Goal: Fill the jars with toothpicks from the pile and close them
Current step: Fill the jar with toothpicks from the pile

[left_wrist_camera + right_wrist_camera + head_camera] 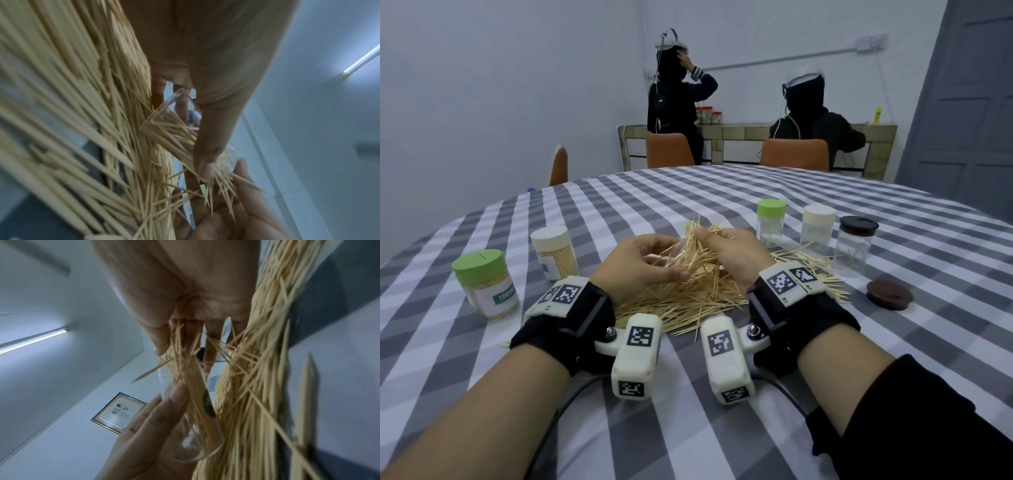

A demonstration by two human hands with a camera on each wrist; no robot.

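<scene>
Now, L hand (pixel 645 262) grips jar (pixel 671 255), R hand (pixel 736 255) pinches toothpicks (pixel 700 240)

right hand (pixel 185 288) pinching toothpicks (pixel 185 369), clear jar (pixel 197 443)

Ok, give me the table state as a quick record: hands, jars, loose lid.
left hand: holds clear jar, tilted over toothpick pile
right hand: pinches toothpick bunch at jar mouth
full capped jars: green-lidded, cream-lidded
nearly empty capped jars: green, cream, brown
loose brown lid: on tablecloth
</scene>
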